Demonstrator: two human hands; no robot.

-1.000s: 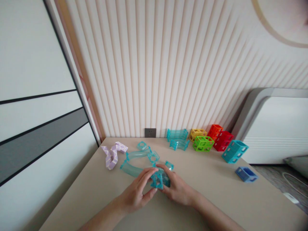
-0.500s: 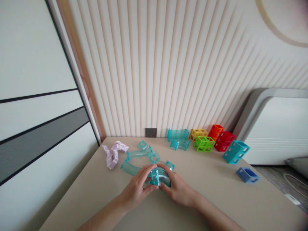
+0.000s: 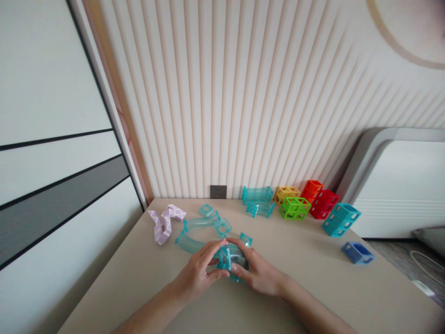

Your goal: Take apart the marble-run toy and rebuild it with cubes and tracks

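Note:
Close to the tabletop, my two hands meet around a clear teal curved tube piece (image 3: 238, 254) with a square connector end. My right hand (image 3: 260, 271) wraps over the curved part, thumb pressed on its near side. At the connector end, my left hand (image 3: 200, 269) grips with fingers above and thumb below. The fingers hide part of the piece. Just beyond my left hand lie a teal half-pipe track (image 3: 187, 243), another curved track (image 3: 201, 223) and a square teal connector (image 3: 223, 226). A small teal connector (image 3: 246, 239) sits behind my right hand.
A lilac folding snake puzzle (image 3: 163, 225) lies at the left of the table (image 3: 132, 278). More teal tracks (image 3: 257, 195) stand by the wall. To the right are a green frame block (image 3: 295, 208), red block (image 3: 324, 204), tall teal block (image 3: 341, 220) and blue block (image 3: 358, 253).
The curved tube piece has turned slightly between my hands, and its lower teal edge now shows beneath my right thumb. Both hands stay in nearly the same place.

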